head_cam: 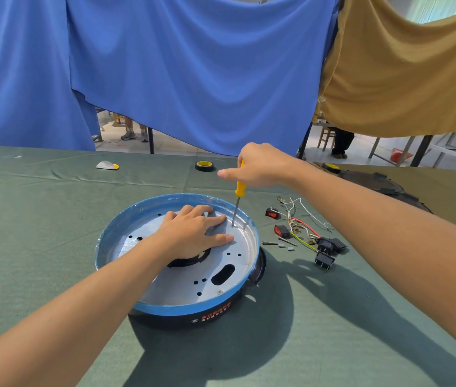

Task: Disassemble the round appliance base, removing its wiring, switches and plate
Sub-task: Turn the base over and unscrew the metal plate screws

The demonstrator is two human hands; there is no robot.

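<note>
At plate's (182, 280) two o'clock edge, right hand (260, 166) grips screwdriver (240, 188), tip on a screw (233, 226); left hand (193, 236) presses flat, fingers straight.

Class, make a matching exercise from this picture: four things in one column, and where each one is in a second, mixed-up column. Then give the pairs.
1 screwdriver
2 left hand
3 tape roll
4 wiring

A loose, right of the base
B far side of the table
C flat on the plate
D in the right hand, tip on the plate

Pairs: 1-D, 2-C, 3-B, 4-A
</note>
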